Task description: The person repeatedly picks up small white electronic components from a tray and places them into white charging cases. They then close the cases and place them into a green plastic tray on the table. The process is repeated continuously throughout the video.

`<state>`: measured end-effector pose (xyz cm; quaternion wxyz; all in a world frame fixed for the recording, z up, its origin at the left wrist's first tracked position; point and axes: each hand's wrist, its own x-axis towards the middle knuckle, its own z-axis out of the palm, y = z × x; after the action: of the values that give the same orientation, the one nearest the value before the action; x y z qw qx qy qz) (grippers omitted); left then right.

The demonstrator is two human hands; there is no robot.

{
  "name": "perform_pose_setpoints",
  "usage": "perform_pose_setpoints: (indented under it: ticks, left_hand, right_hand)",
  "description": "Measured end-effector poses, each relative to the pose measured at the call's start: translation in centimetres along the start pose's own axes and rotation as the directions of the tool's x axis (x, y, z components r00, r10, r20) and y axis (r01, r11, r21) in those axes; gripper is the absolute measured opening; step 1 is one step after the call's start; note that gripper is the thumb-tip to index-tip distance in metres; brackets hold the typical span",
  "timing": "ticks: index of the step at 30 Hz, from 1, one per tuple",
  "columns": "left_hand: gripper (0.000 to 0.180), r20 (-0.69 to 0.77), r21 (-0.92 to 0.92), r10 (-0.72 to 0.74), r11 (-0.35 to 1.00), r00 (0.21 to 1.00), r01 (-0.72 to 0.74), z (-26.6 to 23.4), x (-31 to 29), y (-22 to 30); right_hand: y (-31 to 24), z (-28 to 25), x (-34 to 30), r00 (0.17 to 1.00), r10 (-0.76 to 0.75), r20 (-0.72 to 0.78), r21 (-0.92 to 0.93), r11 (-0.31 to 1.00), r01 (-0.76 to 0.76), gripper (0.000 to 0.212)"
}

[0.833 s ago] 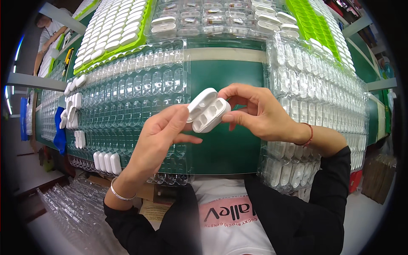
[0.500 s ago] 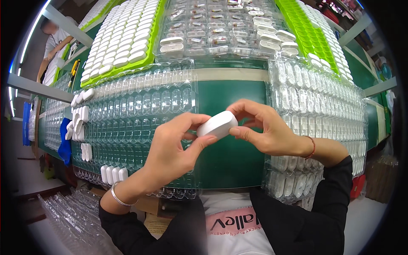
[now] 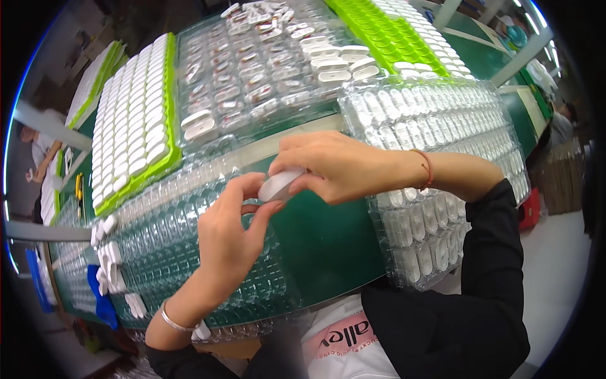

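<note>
Case (image 3: 276, 186), white and open moments ago, now looks closed, pinched by left hand (image 3: 228, 232) and right hand (image 3: 334, 165) above the worktop (image 3: 328, 243), so the open-lid handling seems finished.

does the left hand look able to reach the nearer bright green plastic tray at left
Probably not yet: the left hand holds a white rounded plastic case, though only clear plastic trays lie before the green tray.
</note>
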<state>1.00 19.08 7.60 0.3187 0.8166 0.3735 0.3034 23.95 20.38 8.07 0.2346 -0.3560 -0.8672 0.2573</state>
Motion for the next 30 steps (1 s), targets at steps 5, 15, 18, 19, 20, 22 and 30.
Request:
perform_pose_setpoints:
  ticks: [5, 15, 18, 19, 20, 22, 30]
  left_hand:
    - [0.04, -0.023, 0.36, 0.358, 0.874, 0.934, -0.326, -2.9, -2.6, 2.7]
    - [0.034, -0.186, 0.575, 0.073, 0.817, 0.98, 0.048, -5.5, -9.5, 1.7]
    - [0.035, -0.16, 0.582, 0.06, 0.812, 0.985, 0.045, -5.4, -9.6, 2.1]
    - [0.031, -0.159, 0.593, 0.117, 0.805, 0.98, 0.0, -5.2, -9.1, 2.4]
    - [0.028, -0.158, 0.603, 0.175, 0.796, 0.972, -0.045, -4.9, -8.0, 2.8]
    - [0.028, -0.145, 0.595, 0.179, 0.801, 0.973, -0.059, -4.7, -7.6, 2.9]
    - [0.032, -0.266, 0.605, 0.047, 0.785, 0.963, 0.129, -5.4, -10.6, 1.8]
  right_hand:
    - [9.1, -9.8, -2.8, 0.896, 0.265, -0.356, -0.082, 0.946, -0.312, 0.026]
    - [28.1, -20.0, -14.4, 0.711, 0.51, -0.484, -0.36, 0.624, -0.693, 0.027]
    - [28.8, -19.7, -14.3, 0.735, 0.529, -0.425, -0.362, 0.645, -0.673, 0.029]
    - [29.3, -19.7, -14.1, 0.748, 0.531, -0.397, -0.367, 0.656, -0.66, 0.029]
    - [29.2, -19.6, -13.7, 0.761, 0.532, -0.37, -0.372, 0.666, -0.647, 0.028]
    - [29.2, -19.2, -13.7, 0.793, 0.492, -0.358, -0.412, 0.679, -0.608, 0.029]
    - [28.8, -18.1, -11.7, 0.764, 0.575, -0.293, -0.353, 0.678, -0.645, 0.03]
